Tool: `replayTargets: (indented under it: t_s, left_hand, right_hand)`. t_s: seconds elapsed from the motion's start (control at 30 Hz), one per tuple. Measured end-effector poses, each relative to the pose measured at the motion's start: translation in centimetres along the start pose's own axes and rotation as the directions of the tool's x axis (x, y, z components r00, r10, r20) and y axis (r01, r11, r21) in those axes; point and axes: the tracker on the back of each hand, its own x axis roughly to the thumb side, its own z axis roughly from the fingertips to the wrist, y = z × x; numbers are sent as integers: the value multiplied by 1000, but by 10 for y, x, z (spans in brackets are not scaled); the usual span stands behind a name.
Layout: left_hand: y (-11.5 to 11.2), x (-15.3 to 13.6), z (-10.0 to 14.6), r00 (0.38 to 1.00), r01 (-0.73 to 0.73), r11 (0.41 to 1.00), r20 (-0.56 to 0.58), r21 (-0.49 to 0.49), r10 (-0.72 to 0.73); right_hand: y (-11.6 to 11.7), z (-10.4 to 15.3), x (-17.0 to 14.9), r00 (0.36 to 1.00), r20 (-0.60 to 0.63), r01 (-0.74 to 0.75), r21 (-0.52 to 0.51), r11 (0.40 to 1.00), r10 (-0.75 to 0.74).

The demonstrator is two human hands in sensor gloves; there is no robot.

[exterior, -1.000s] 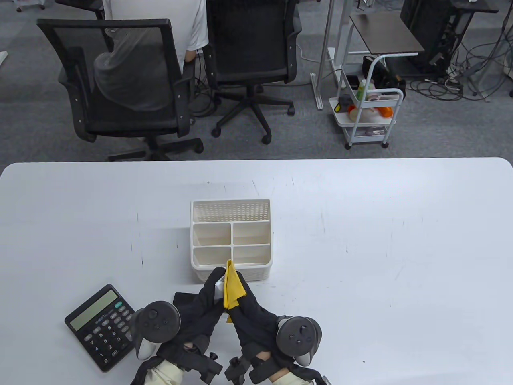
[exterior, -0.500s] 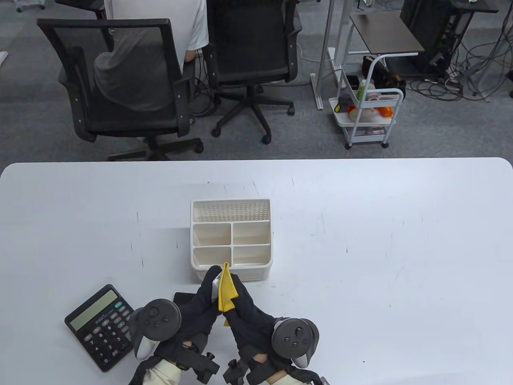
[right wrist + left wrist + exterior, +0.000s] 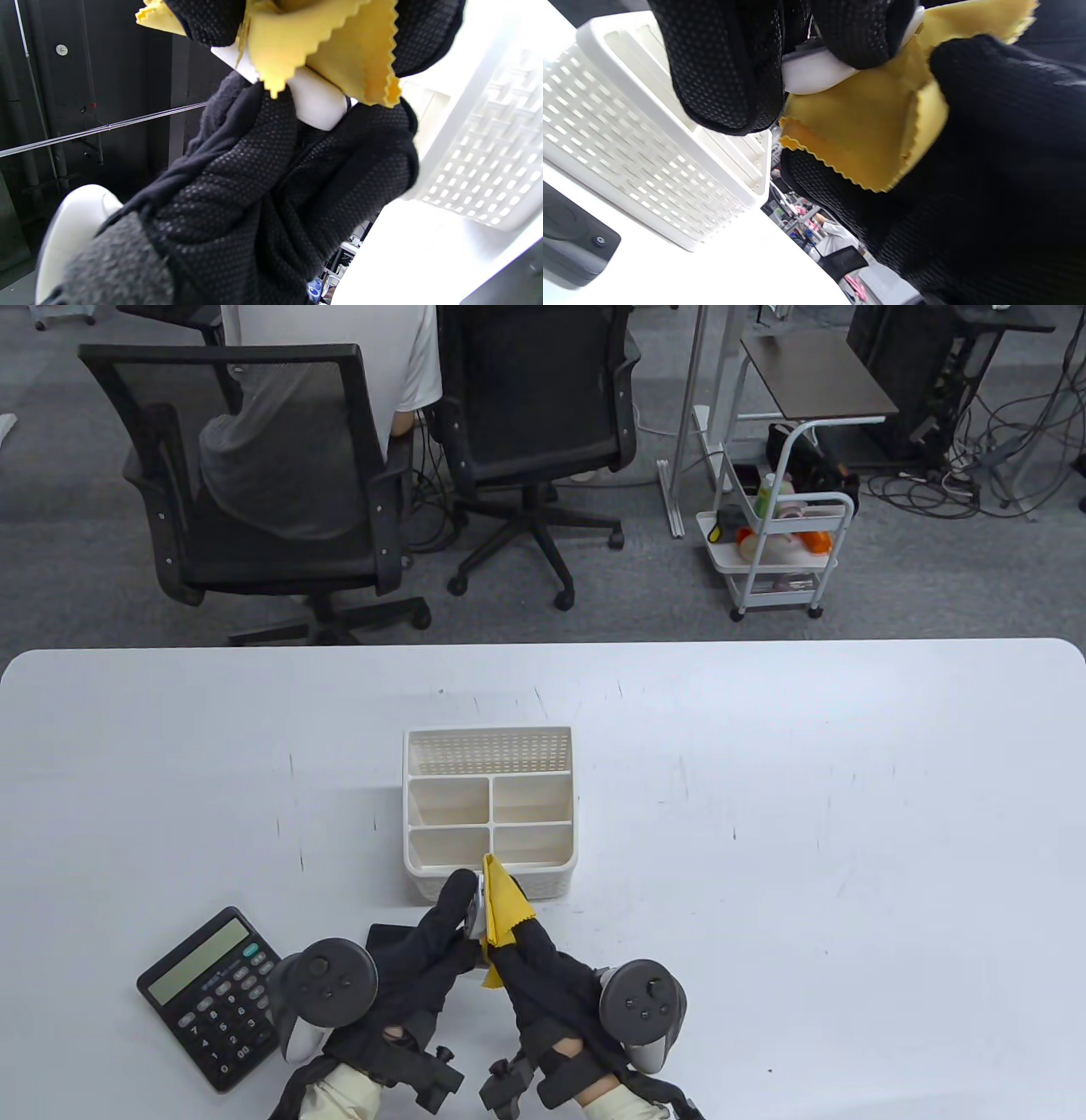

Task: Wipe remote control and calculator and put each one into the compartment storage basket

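My left hand (image 3: 454,906) grips a white remote control (image 3: 477,906), raised just in front of the white compartment basket (image 3: 405,806). My right hand (image 3: 528,943) holds a yellow cloth (image 3: 507,902) and presses it against the remote. In the left wrist view the remote (image 3: 814,74) sits between my curled fingers, with the cloth (image 3: 865,127) wrapped under it. The right wrist view shows the cloth (image 3: 339,55) draped over the remote (image 3: 316,103). The black calculator (image 3: 212,994) lies on the table left of my left hand. All basket compartments look empty.
A dark flat device (image 3: 386,937) with a power button (image 3: 598,241) lies under my left hand. The basket's slotted wall (image 3: 628,148) is very close to my fingers. Beyond the table's far edge stand office chairs (image 3: 271,475) and a white cart (image 3: 780,551).
The right hand and the yellow cloth slid first slightly left, then right and toward the basket along the remote. The left hand, calculator and basket stayed put.
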Motion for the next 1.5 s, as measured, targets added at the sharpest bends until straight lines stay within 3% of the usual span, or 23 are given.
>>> replayTargets:
  t_s: [0.13, 0.37, 0.73, 1.0, 1.13, 1.33, 1.5]
  left_hand:
    - [1, -5, 0, 1000, -2, 1000, -22, -15, 2]
    - [-2, 4, -1, 996, 2, 998, 84, -59, 3]
    - [4, 2, 2, 998, 67, 997, -6, 26, -66]
    - [-1, 7, 2, 992, 111, 994, 52, 2, -111]
    - [-4, 15, 4, 973, 215, 976, 81, 29, -217]
    - [-1, 13, 5, 970, 239, 968, 20, 71, -241]
    - [6, 6, 6, 984, 177, 981, -42, 82, -174]
  right_hand:
    - [3, 0, 4, 1000, 18, -26, 28, 999, 25]
    - [-2, -1, 0, 1000, 8, 23, -9, 1000, -23]
    - [2, -1, 2, 999, 6, 52, 59, 997, -52]
    - [0, -2, -2, 996, -21, 82, 45, 996, -81]
    - [-2, -2, -6, 993, -43, 109, 34, 993, -107]
    - [1, -1, -2, 996, -27, 81, 49, 995, -80]
    - [6, 0, 1, 997, -21, 79, 75, 994, -77]
